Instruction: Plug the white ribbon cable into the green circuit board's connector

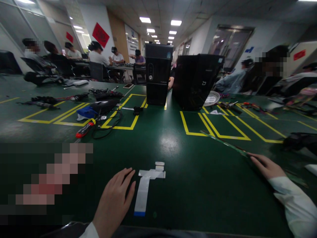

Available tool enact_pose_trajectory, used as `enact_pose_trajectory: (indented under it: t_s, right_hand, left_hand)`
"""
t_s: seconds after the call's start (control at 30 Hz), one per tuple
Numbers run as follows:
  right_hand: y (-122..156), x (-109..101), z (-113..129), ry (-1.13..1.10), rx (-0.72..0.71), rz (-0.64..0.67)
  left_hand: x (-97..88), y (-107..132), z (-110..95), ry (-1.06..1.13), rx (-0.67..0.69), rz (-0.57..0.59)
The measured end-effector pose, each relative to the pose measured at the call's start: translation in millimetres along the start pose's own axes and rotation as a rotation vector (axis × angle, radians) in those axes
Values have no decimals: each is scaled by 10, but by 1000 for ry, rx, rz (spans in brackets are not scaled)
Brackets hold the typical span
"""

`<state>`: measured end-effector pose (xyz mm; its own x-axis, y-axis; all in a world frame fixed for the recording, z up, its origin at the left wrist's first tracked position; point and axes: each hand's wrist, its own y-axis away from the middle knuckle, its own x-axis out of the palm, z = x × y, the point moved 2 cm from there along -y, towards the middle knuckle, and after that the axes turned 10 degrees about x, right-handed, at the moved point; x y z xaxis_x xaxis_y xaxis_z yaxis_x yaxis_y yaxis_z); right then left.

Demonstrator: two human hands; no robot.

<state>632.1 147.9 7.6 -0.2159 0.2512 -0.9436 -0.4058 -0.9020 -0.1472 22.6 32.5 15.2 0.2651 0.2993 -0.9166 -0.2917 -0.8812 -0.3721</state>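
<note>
My left hand (114,196) lies on the green table with its fingers stretched out, holding nothing. Just right of its fingertips is a white flat ribbon cable (142,195) with a blue end, overlapped at the top by a shorter white flat cable (158,174). Off to the right, my right hand (267,167) pinches the near end of a long, thin green circuit board strip (223,143). This strip slants away to the left, low over the tabletop. Beside my right forearm lies another greenish strip (297,179), partly hidden by the sleeve.
Two black computer towers (158,74) (195,81) stand upright mid-table. At the left lie a red-and-black screwdriver (85,130), a blue item (88,112) and tangled black cables (106,127). A white basket (212,98) sits behind. A blurred patch covers the lower left. People sit at tables beyond.
</note>
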Motion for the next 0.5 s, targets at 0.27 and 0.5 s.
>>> enact_pose_trajectory:
  t_s: [0.27, 0.5]
  right_hand:
    - [40, -73, -6, 41, 222, -169]
    - [25, 14, -477, 139, 825, -185]
  left_hand:
    - [22, 7, 20, 17, -3, 14]
    - [13, 8, 7, 35, 3, -6]
